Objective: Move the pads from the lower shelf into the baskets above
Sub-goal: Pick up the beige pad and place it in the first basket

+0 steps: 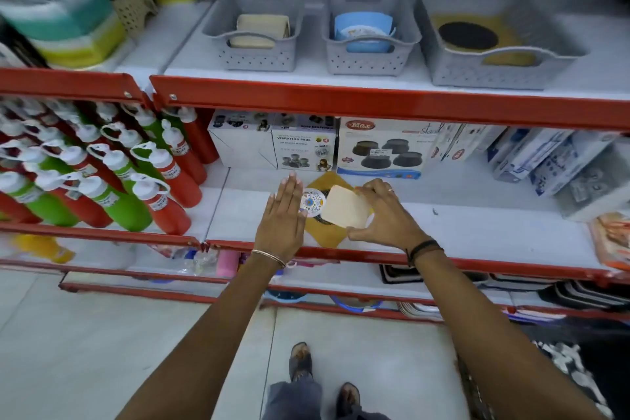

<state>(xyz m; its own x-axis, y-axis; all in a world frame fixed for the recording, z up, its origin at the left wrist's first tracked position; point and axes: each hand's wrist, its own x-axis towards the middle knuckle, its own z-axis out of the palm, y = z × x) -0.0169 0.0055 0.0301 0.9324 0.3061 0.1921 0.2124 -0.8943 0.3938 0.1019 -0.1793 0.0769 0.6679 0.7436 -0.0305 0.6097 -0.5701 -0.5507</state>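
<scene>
A small pile of pads lies on the lower shelf (460, 228): a mustard square pad (325, 235) at the bottom, a round white patterned pad (313, 202) on it, and a cream square pad (345, 211) tilted up on top. My right hand (385, 215) grips the cream pad by its right edge. My left hand (283, 218) lies flat with fingers straight, next to the round pad on its left. On the upper shelf stand three grey baskets: the left basket (254, 54) holds cream pads, the middle basket (368, 61) blue round pads, the large right basket (477, 73) mustard pads with a dark disc.
Boxes of vibration pads (303, 143) and stands (381, 147) line the back of the lower shelf. Red and green bottles (119, 167) fill the shelf at left. Packaged goods (552, 164) sit at right. Red shelf rails (375, 102) run across. My feet stand on the tiled floor below.
</scene>
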